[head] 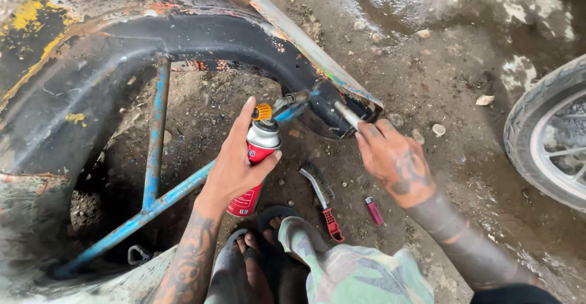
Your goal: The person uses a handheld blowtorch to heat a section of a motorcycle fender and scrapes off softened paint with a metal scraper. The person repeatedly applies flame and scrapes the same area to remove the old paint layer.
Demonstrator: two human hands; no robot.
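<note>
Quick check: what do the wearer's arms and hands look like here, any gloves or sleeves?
No gloves; both hands bare. Left hand is unmarked, with dark tattoo work along the left forearm. Right hand has a dark tattoo on its back, and the right forearm is heavily inked. A dark sleeve edge shows near that elbow.

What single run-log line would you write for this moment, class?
left hand: holds red gas canister with torch head | right hand: holds metal tool against mudguard | ground: wire brush, lighter

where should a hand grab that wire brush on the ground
By the red handle, from above. The wire brush lies flat on the dirt beside the lighter, bristle end pointing away, handle end nearest the person and clear of both hands.
</note>
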